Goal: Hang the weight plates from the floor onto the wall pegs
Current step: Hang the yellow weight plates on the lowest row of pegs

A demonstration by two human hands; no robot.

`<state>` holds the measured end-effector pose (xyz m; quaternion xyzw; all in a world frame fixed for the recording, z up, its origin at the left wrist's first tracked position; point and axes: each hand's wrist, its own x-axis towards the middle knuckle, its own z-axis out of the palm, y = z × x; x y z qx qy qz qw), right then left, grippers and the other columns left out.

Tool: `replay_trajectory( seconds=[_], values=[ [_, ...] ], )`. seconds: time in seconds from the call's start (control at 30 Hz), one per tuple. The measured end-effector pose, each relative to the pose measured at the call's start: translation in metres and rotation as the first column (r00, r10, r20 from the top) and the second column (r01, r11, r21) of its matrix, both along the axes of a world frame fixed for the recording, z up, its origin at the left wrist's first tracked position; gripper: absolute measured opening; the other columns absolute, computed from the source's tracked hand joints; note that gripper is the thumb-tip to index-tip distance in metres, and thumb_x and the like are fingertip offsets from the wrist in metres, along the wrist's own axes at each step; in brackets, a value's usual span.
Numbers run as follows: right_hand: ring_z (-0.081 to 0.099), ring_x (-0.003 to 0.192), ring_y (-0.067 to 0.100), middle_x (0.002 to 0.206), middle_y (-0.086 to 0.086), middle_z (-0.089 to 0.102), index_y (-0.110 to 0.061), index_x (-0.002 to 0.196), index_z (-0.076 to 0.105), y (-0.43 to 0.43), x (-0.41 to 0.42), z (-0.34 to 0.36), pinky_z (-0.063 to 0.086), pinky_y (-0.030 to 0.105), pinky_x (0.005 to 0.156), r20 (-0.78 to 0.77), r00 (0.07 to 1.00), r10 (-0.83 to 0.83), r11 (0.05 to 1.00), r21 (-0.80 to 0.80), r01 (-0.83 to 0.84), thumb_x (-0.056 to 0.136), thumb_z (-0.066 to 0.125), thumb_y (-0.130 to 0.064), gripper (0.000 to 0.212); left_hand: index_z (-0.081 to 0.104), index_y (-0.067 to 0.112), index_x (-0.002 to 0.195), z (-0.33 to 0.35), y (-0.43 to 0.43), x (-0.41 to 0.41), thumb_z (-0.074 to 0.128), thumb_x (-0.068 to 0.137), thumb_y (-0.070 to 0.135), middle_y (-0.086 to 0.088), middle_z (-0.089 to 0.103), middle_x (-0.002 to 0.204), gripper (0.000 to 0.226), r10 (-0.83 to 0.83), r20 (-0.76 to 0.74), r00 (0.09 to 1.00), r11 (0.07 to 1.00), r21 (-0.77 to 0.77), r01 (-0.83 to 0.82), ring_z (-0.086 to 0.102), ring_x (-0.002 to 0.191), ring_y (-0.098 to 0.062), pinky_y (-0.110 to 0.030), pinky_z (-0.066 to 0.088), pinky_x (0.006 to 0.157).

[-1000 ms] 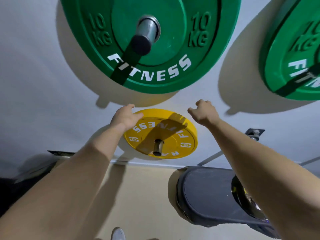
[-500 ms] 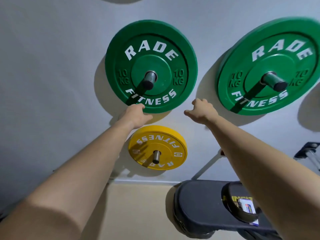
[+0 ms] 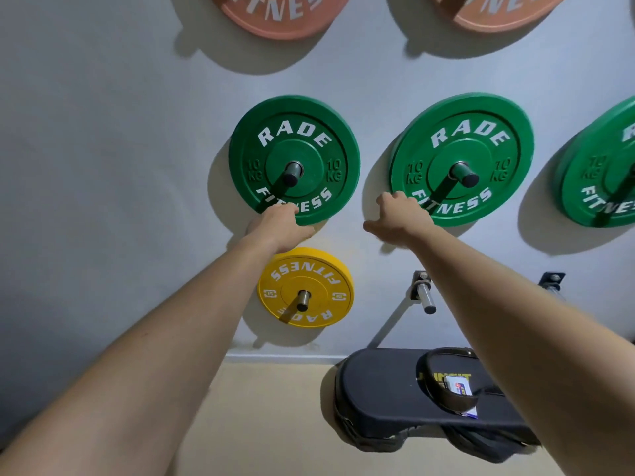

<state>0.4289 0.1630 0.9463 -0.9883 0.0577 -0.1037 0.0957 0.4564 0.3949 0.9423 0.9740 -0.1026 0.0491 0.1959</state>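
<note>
yellow plate [image 3: 330, 280] is on its low peg [image 3: 302, 299], flat to the wall [image 3: 103, 132], lettering upside down. looks seated, so that one reads as done. above it are three green plates on pegs, with pink plates cut off at the top edge. left hand [image 3: 280, 226] overlaps the bottom rim of the left green plate [image 3: 309, 146]; its fingers are hidden behind the back of the hand, so cannot tell if they touch or hold the rim. right hand [image 3: 400, 218] is at the lower-left rim of the middle green plate [image 3: 481, 146], fingers loosely curled, thumb out, nothing in them. the free peg [image 3: 424, 297] is just right of the yellow plate, with another [image 3: 553, 281] further right. no plates visible on the floor [image 3: 268, 407] from here. for the next one: grip the rim on both sides, line the bore up with the peg tip, slide it fully back, and keep fingers out from behind the plate.
</note>
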Motion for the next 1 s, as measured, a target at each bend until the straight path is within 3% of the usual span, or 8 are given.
replay_trajectory(
  seconds=[0.13, 0.3, 0.43, 0.77, 1.0],
  values=[
    [0.047, 0.114, 0.037, 0.126, 0.017, 0.049, -0.011, 0.132, 0.047, -0.035, -0.052, 0.006, 0.047, 0.049, 0.093, 0.010, 1.000, 0.019, 1.000, -0.011, -0.019, 0.086, 0.059, -0.051, 0.062, 0.042, 0.018, 0.149, 0.002, -0.032, -0.050, 0.061, 0.089, 0.047, -0.007, 0.046, 0.149, 0.070, 0.016, 0.003, 1.000, 1.000, -0.006, -0.016, 0.047, 0.131, -0.031, -0.049, 0.047, 0.101],
    [0.047, 0.107, 0.036, 0.118, 0.015, 0.049, -0.011, 0.117, 0.048, -0.087, -0.117, 0.002, 0.048, 0.048, 0.089, -0.034, 0.999, 0.021, 1.000, -0.020, -0.022, 0.084, 0.059, -0.051, 0.053, 0.042, 0.020, 0.149, -0.001, -0.080, -0.116, 0.061, 0.083, 0.050, -0.006, 0.046, 0.149, 0.075, 0.046, -0.021, 0.999, 0.999, 0.003, -0.046, 0.047, 0.130, -0.032, -0.049, 0.046, 0.102],
    [0.046, 0.116, 0.039, 0.126, 0.017, 0.048, -0.012, 0.129, 0.047, -0.122, -0.172, 0.000, 0.047, 0.049, 0.092, -0.031, 1.000, 0.003, 1.000, -0.022, -0.004, 0.084, 0.061, -0.053, 0.063, 0.042, 0.021, 0.148, -0.003, -0.115, -0.166, 0.060, 0.081, 0.054, -0.006, 0.045, 0.150, 0.077, 0.026, -0.035, 0.999, 1.000, -0.003, -0.026, 0.047, 0.131, -0.032, -0.051, 0.045, 0.103],
    [0.045, 0.122, 0.036, 0.134, 0.015, 0.048, -0.014, 0.134, 0.045, -0.172, -0.290, -0.006, 0.045, 0.046, 0.094, -0.025, 0.994, -0.105, 0.994, -0.010, 0.105, 0.086, 0.059, -0.049, 0.061, 0.041, 0.018, 0.149, -0.007, -0.168, -0.255, 0.059, 0.088, 0.049, -0.009, 0.043, 0.151, 0.071, -0.124, 0.006, 0.992, 0.992, 0.015, 0.124, 0.043, 0.135, -0.031, -0.046, 0.042, 0.105],
    [0.045, 0.123, 0.037, 0.137, 0.015, 0.047, -0.012, 0.136, 0.045, -0.182, -0.358, -0.043, 0.044, 0.046, 0.097, -0.092, 0.977, -0.192, 0.981, -0.040, 0.189, 0.089, 0.058, -0.051, 0.063, 0.038, 0.016, 0.151, -0.044, -0.190, -0.309, 0.058, 0.091, 0.052, -0.009, 0.044, 0.151, 0.073, -0.214, -0.082, 0.973, 0.977, 0.001, 0.214, 0.045, 0.133, -0.030, -0.044, 0.045, 0.101]
  ],
)
